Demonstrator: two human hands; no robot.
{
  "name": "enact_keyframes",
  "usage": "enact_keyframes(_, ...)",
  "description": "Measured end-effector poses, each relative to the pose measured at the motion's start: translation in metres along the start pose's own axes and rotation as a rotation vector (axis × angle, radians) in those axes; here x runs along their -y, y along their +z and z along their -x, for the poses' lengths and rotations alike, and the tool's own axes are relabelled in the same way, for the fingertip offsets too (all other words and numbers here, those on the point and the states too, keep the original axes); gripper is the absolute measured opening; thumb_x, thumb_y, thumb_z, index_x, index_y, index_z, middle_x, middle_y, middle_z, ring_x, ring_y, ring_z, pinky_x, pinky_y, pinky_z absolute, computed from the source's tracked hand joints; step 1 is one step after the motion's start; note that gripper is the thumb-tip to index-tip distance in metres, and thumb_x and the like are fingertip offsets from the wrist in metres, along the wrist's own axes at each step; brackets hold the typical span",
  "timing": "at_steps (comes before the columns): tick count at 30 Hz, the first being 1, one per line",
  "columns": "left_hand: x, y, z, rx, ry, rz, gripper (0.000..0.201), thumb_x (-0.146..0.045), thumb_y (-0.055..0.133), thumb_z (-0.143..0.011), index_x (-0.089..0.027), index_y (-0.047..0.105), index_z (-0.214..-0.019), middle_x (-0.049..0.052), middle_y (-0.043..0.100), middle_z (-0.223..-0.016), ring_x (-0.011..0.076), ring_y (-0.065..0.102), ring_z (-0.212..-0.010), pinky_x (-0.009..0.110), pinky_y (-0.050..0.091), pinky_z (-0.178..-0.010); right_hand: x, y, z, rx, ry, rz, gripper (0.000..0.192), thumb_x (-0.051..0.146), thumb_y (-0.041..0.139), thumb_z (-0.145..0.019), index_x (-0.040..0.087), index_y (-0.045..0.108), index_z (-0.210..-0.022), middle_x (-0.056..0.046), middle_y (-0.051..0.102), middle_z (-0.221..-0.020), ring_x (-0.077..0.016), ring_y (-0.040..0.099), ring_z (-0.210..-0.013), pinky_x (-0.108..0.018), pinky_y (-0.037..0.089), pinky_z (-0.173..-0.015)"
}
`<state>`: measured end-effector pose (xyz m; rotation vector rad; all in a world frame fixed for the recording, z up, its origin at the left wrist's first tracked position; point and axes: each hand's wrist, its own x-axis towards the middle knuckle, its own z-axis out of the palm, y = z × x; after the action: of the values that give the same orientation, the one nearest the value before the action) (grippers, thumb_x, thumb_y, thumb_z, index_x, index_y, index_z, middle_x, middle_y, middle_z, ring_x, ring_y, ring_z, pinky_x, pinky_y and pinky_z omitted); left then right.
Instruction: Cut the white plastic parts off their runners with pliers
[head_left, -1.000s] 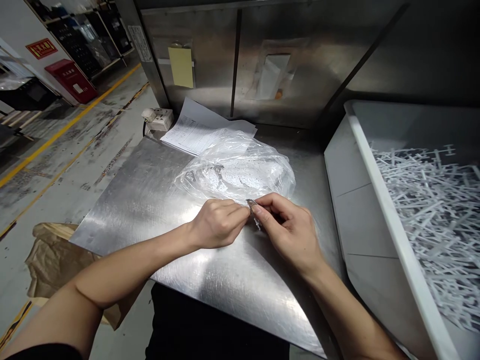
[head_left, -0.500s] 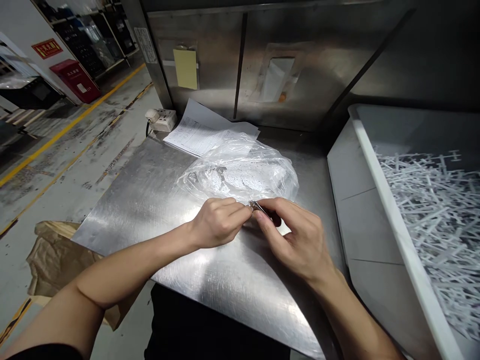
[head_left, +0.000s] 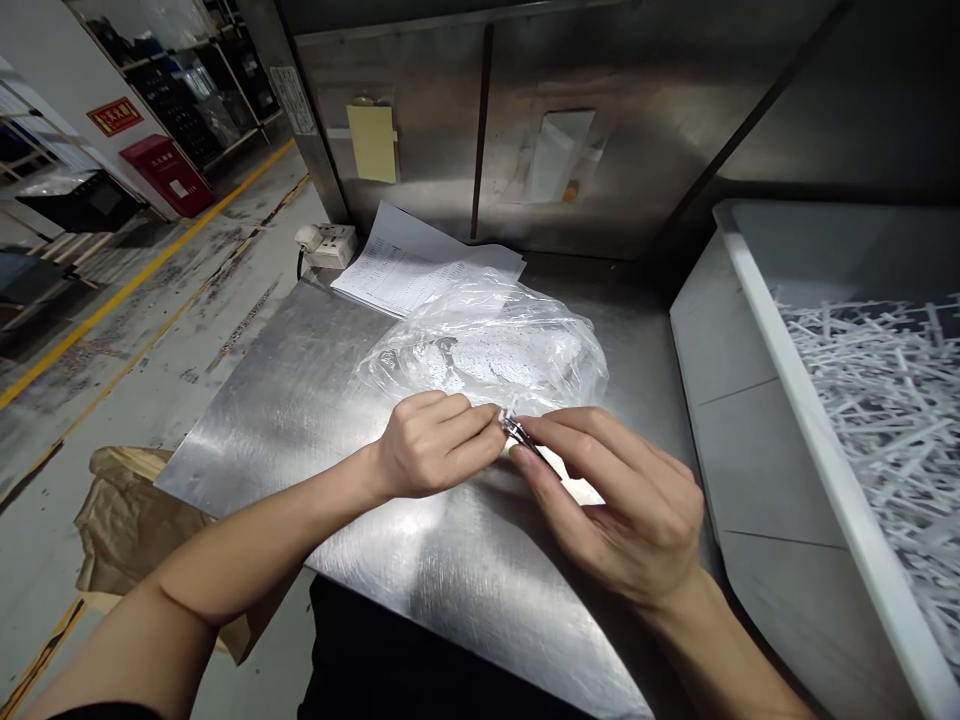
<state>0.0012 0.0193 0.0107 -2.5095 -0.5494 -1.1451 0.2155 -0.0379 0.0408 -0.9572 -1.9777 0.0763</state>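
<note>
The white piece (head_left: 512,409) sits right at the tips of the left hand (head_left: 431,445), between the two hands and at the head of a small metal clipper (head_left: 534,453); it is tiny here, and its full shape is partly hidden by the fingers; the left hand is curled into a loose fist, thumb and forefinger closed in a narrow pinch on the piece; the right hand (head_left: 626,500) grips the clipper between thumb below and forefinger above, parted only by the thickness of the tool; whether the clipper's cutting edges bite on the piece, I cannot tell.

Both hands are above the metal table (head_left: 262,390), just on the near side of a clear plastic bag (head_left: 517,350) that holds a pale, speckled heap; behind the bag, and partly under it, lie printed papers (head_left: 401,265); to the right of the right hand stands a large bin (head_left: 802,405), filled with a tangle of white plastic sticks (head_left: 892,420).
</note>
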Motion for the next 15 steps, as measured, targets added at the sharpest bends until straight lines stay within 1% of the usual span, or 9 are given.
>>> enact_keyframes(3, 0.0009, -0.0008, 0.0010, 0.012, 0.008, 0.005, 0.019, -0.017, 0.065, -0.106, -0.019, 0.070, -0.088, 0.004, 0.084, -0.098, 0.0131, 0.067, -0.066, 0.032, 0.044, -0.057, 0.0026, -0.0011, -0.0003, 0.008, 0.048, -0.061, 0.021, 0.006, 0.077, -0.097, 0.015, 0.075, -0.116, -0.007, 0.078, -0.096, -0.0183, 0.073, -0.082, -0.033, 0.058, -0.074)
enact_keyframes(6, 0.0011, -0.0014, 0.0014, 0.037, 0.007, 0.012, 0.018, -0.016, 0.064, -0.106, -0.020, 0.070, -0.090, 0.003, 0.085, -0.099, 0.0130, 0.066, -0.065, 0.032, 0.044, -0.057, 0.0052, -0.0026, -0.0016, 0.020, 0.137, -0.146, 0.016, 0.007, 0.074, -0.100, 0.016, 0.076, -0.113, -0.005, 0.078, -0.092, -0.0152, 0.070, -0.076, -0.031, 0.056, -0.069)
enact_keyframes(9, 0.0007, -0.0008, 0.0010, 0.021, 0.010, 0.029, 0.016, -0.015, 0.066, -0.105, -0.019, 0.070, -0.090, 0.005, 0.084, -0.099, 0.0134, 0.066, -0.067, 0.032, 0.044, -0.057, 0.0066, -0.0033, -0.0024, 0.024, 0.198, -0.190, 0.013, 0.009, 0.073, -0.102, 0.017, 0.077, -0.111, -0.004, 0.077, -0.090, -0.0142, 0.069, -0.074, -0.030, 0.054, -0.066)
enact_keyframes(11, 0.0002, 0.0001, 0.0001, -0.002, 0.020, 0.027, 0.015, -0.014, 0.068, -0.104, -0.018, 0.070, -0.089, 0.005, 0.083, -0.097, 0.0132, 0.065, -0.066, 0.031, 0.043, -0.057, 0.0069, -0.0034, -0.0023, 0.020, 0.213, -0.207, 0.013, 0.009, 0.073, -0.103, 0.018, 0.077, -0.112, -0.004, 0.078, -0.093, -0.0147, 0.072, -0.078, -0.029, 0.055, -0.068)
enact_keyframes(15, -0.0009, 0.0017, -0.0016, -0.015, 0.034, -0.007, 0.018, -0.014, 0.068, -0.105, -0.018, 0.069, -0.087, 0.003, 0.082, -0.091, 0.0116, 0.062, -0.063, 0.030, 0.043, -0.056, 0.0072, -0.0034, -0.0010, 0.017, 0.233, -0.212, 0.014, 0.010, 0.072, -0.103, 0.020, 0.077, -0.112, -0.002, 0.080, -0.098, -0.0151, 0.076, -0.085, -0.029, 0.058, -0.076)
